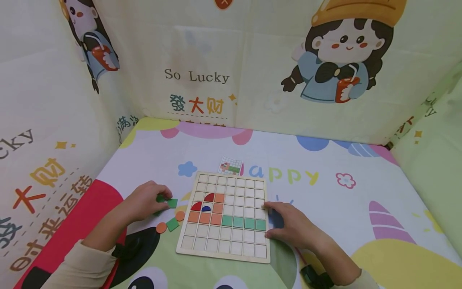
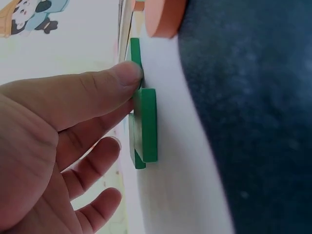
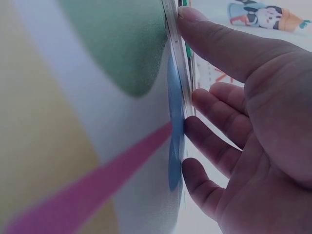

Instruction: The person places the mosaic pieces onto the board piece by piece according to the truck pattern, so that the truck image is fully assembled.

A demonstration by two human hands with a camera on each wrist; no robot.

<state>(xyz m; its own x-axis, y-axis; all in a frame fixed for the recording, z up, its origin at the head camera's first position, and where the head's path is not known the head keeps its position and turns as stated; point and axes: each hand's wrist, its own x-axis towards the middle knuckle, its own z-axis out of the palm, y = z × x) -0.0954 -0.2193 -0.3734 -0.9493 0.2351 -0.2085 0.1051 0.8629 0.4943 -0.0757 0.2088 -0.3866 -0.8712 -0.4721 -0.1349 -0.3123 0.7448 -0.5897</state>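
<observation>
twelve pieces sit in a pale wooden grid board point(image 1: 236, 247)

the board lies flat on the cloth-covered counter point(image 1: 310, 200), seven cells by seven. its cells hold five orange squares point(image 1: 204, 218), four green squares point(image 1: 238, 222), two red quarter-rounds point(image 1: 209, 197) and one dark blue half-round point(image 1: 206, 208). to its left are two flat orange discs point(image 1: 161, 227), with one loose green square point(image 1: 172, 224) between them; three more greens show at the left hand point(image 1: 146, 200) in its wrist view.

that hand reaches in from the left, its grip nearly closed, thumb and forefinger pinching a small green tile point(image 1: 173, 203) near the board. the right hand point(image 1: 296, 224) has its grip spread, thumb well apart from the fingers, touching the board's right edge. one small printed card point(image 1: 231, 165) lies just behind the board.
</observation>
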